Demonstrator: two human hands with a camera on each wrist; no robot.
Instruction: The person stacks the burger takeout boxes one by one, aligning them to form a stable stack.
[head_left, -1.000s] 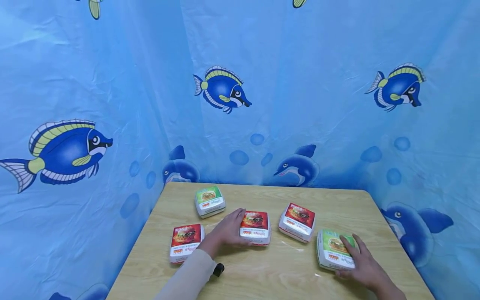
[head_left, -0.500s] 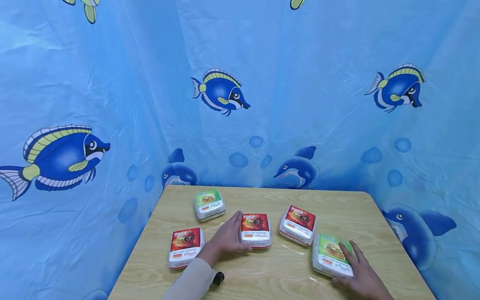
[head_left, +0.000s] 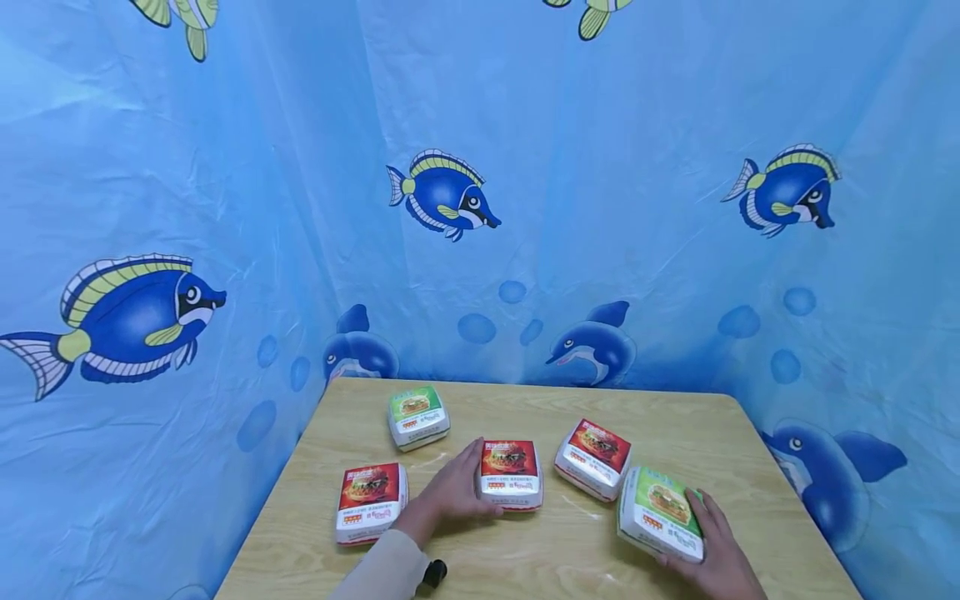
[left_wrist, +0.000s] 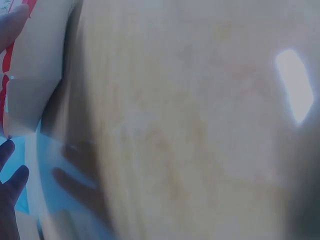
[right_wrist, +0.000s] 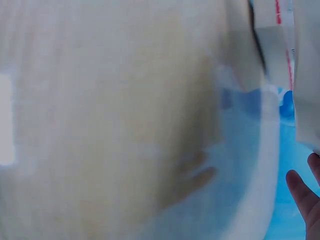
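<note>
Red burger box (head_left: 510, 473) flat at table centre; green burger box (head_left: 662, 512) tilted, front-right.

Print on burger boxes (head_left: 510, 473) too small and blurred; no text readable.

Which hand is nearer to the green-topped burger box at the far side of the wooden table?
Left. The left hand grips the middle red-topped burger box, just in front of the far green-topped burger box. The right hand holds another green-topped box at the right front.
</note>
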